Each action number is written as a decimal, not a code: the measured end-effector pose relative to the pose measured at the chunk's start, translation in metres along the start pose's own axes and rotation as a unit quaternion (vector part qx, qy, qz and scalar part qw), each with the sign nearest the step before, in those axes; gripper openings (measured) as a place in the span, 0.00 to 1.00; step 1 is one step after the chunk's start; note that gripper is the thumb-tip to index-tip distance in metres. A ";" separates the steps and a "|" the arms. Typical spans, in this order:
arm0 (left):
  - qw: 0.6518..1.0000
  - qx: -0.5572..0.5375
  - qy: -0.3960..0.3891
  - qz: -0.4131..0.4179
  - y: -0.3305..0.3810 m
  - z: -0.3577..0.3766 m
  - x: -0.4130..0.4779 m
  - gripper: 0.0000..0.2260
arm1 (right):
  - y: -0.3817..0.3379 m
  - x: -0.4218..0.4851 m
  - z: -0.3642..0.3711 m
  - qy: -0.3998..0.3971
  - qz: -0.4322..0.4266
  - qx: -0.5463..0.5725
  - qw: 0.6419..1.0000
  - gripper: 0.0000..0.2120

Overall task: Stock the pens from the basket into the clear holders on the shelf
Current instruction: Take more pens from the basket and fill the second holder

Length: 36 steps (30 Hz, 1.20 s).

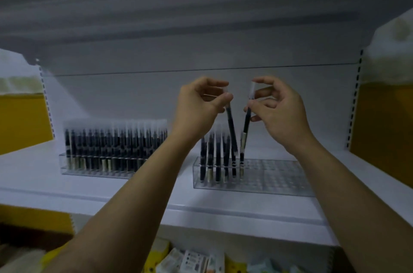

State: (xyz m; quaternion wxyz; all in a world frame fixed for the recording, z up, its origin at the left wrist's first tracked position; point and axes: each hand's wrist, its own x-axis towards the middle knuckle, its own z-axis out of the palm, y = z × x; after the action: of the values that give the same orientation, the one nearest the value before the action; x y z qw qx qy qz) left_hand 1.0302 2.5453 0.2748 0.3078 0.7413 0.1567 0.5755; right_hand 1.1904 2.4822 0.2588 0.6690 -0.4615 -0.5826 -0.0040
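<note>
Pinched at the caps, one pen (pixel 231 129) is held by the left hand (pixel 201 102) and a second pen (pixel 245 125) by the right hand (pixel 277 111), both angled into the right holder (pixel 268 174) at centre frame. Only its left end is filled; the left holder (pixel 67 166) is judged full.

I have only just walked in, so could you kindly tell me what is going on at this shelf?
A person is stocking pens with bare hands. The left grip pinches the left pen and the right grip pinches the right pen, both pointing down at the right holder, which has pens only at its left end. The left holder looks full.
</note>
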 end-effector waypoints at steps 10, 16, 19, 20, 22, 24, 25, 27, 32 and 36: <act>0.994 0.100 -0.023 0.021 -0.027 0.034 0.005 0.07 | 0.039 -0.005 -0.006 -0.009 0.049 0.001 0.999 0.17; 0.992 0.120 -0.019 0.016 -0.028 0.026 0.007 0.07 | 0.042 -0.005 0.003 -0.007 0.050 0.015 0.999 0.18; 0.993 0.114 -0.019 0.009 -0.029 0.023 0.006 0.07 | 0.044 -0.009 0.004 -0.016 0.051 0.002 0.999 0.18; 0.994 0.105 -0.020 0.006 -0.029 0.022 0.006 0.07 | 0.045 -0.011 0.004 -0.016 0.050 -0.008 0.999 0.18; 0.995 0.095 -0.021 0.002 -0.030 0.020 0.005 0.07 | 0.047 -0.014 0.005 -0.021 0.044 -0.039 0.998 0.18; 0.994 0.103 -0.033 0.001 -0.032 0.020 0.002 0.07 | 0.048 -0.020 0.006 -0.041 0.035 -0.071 0.996 0.19; 0.992 0.115 -0.046 0.002 -0.034 0.021 0.001 0.06 | 0.049 -0.024 0.007 -0.054 0.027 -0.087 0.994 0.19; 0.984 0.162 -0.079 0.009 -0.037 0.024 -0.003 0.06 | 0.052 -0.033 0.009 -0.071 0.011 -0.112 0.991 0.18; 0.964 0.252 -0.080 0.040 -0.040 0.028 -0.010 0.06 | 0.056 -0.048 0.007 -0.090 0.028 -0.177 0.980 0.24; 0.969 0.237 -0.059 0.030 -0.039 0.026 -0.015 0.05 | 0.056 -0.052 0.007 -0.086 0.029 -0.189 0.978 0.26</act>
State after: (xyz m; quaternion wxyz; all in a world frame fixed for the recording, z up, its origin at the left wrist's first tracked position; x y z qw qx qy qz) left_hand 1.0552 2.5593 0.2348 0.1144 0.8304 0.2482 0.4856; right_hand 1.1983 2.4909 0.1831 0.5165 -0.5954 -0.6130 -0.0547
